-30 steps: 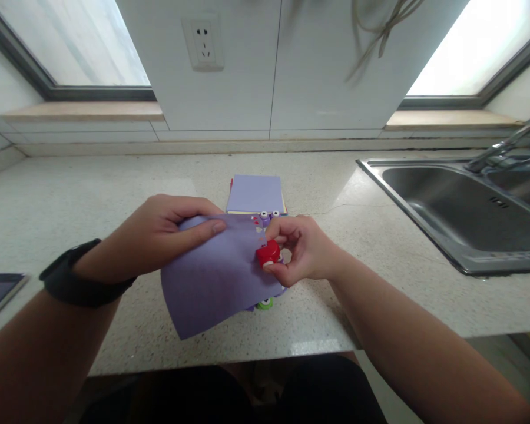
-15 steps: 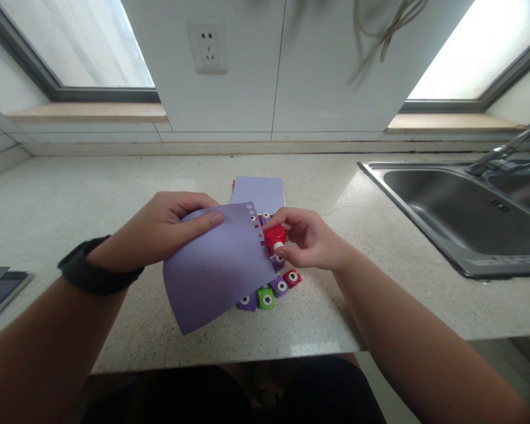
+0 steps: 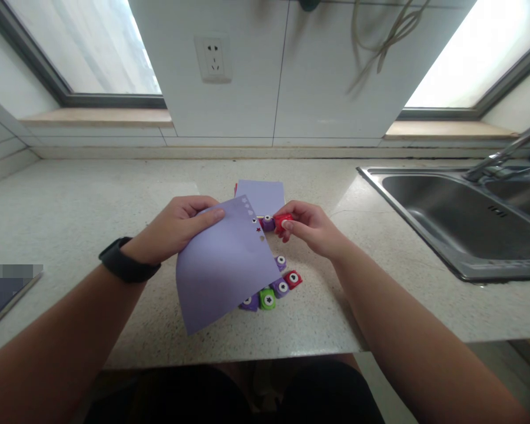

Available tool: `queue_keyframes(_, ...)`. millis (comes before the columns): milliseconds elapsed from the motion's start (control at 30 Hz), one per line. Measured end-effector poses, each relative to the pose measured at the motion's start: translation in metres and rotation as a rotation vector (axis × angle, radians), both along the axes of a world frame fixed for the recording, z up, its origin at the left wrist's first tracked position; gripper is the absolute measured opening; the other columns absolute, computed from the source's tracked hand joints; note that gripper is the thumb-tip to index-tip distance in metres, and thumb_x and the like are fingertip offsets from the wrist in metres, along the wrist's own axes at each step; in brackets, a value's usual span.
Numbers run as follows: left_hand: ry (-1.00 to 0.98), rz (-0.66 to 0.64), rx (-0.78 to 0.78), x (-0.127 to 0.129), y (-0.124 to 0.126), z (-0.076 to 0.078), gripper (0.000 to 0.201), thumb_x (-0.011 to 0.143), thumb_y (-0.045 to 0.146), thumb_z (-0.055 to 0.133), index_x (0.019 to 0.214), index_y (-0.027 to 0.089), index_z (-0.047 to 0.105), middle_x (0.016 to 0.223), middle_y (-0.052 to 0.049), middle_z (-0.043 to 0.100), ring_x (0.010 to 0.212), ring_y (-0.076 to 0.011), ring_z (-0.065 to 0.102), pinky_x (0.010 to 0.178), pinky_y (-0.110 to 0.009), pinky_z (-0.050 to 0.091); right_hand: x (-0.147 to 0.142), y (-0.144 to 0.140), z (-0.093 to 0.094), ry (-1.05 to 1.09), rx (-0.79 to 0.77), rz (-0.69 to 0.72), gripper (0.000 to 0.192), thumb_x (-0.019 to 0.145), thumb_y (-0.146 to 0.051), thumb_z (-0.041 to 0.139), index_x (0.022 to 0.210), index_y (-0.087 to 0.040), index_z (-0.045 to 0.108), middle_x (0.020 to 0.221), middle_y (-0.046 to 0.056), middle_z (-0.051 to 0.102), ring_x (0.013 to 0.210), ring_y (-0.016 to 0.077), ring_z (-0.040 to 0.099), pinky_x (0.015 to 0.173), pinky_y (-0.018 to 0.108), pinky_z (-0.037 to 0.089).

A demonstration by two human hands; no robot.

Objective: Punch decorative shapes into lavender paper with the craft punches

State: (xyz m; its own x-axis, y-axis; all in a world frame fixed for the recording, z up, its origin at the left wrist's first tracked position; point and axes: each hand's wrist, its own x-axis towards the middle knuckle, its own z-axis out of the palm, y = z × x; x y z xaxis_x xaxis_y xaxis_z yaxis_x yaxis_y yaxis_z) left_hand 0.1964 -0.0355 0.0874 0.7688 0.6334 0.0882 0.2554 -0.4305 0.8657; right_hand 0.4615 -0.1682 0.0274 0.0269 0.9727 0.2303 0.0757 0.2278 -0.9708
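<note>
My left hand (image 3: 176, 227) grips a lilac sheet of paper (image 3: 225, 265) by its upper edge and holds it tilted above the counter. Small shapes are punched out along the sheet's right edge. My right hand (image 3: 309, 227) pinches a small red craft punch (image 3: 282, 221) just right of the sheet, next to a purple punch (image 3: 268, 223) on the counter. Several more small punches lie below the sheet's lower corner: purple (image 3: 281, 262), red (image 3: 292, 278), purple (image 3: 281, 287), green (image 3: 267, 298). A black watch sits on my left wrist.
A stack of coloured paper (image 3: 261, 196) with a lilac top sheet lies behind the hands. A steel sink (image 3: 459, 218) with a tap is set into the speckled counter (image 3: 92, 200) at the right. A dark flat device (image 3: 4, 294) lies at the left edge. A wall socket (image 3: 212, 58) is above.
My right hand has pulled the red punch off the sheet's right edge and moved it up and away to the purple punch. The sheet has swung left, uncovering the punches beneath.
</note>
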Motion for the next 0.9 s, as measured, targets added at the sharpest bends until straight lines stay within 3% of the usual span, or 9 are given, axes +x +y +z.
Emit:
queue_keyframes(200,-0.111,0.045,-0.287,0.004,0.008,-0.028,0.034,0.089,0.050,0.070,0.097,0.017,0.073,0.080,-0.004,0.074,0.060,-0.0136,0.062,0.053,-0.023,0.048,0.009,-0.003,0.002,-0.327,-0.109,0.002,0.030,0.092,-0.043,0.069,0.093,-0.014,0.069,0.075,0.001,0.063,0.065,0.0114,0.054,0.059,0.025,0.042)
queue_keyframes(333,-0.280,0.097,-0.561,0.008,0.012,-0.049,0.029,0.085,0.043,0.079,0.098,0.018,0.074,0.088,-0.004,0.076,0.069,-0.0135,0.065,0.063,-0.024,0.053,0.010,-0.005,0.009,-0.512,-0.142,0.020,0.026,0.092,-0.041,0.065,0.092,-0.015,0.070,0.080,0.003,0.066,0.070,0.0135,0.053,0.063,0.028,0.039)
queue_keyframes(433,-0.399,0.171,-0.677,0.011,0.016,-0.064,0.031,0.080,0.042,0.083,0.094,0.016,0.074,0.083,-0.004,0.075,0.067,-0.0137,0.065,0.062,-0.023,0.053,0.010,-0.005,0.015,-0.712,-0.239,0.018,0.021,0.091,-0.037,0.063,0.087,-0.017,0.069,0.074,0.001,0.062,0.067,0.0137,0.051,0.062,0.028,0.036)
queue_keyframes(600,-0.487,0.224,-0.721,0.012,0.021,-0.080,0.033,0.081,0.037,0.083,0.105,0.015,0.076,0.092,-0.006,0.078,0.073,-0.0148,0.067,0.070,-0.025,0.056,0.011,-0.005,0.019,-0.901,-0.352,0.034,0.022,0.089,-0.041,0.063,0.088,-0.019,0.070,0.072,0.000,0.063,0.065,0.0145,0.052,0.062,0.028,0.035)
queue_keyframes(900,-0.510,0.223,-0.679,0.011,0.018,-0.089,0.035,0.079,0.038,0.085,0.105,0.015,0.077,0.090,-0.006,0.078,0.073,-0.0146,0.067,0.069,-0.024,0.054,0.004,-0.005,0.014,-0.925,-0.301,0.071,0.028,0.094,-0.040,0.061,0.105,-0.022,0.078,0.088,0.005,0.075,0.076,0.0183,0.063,0.070,0.030,0.044)
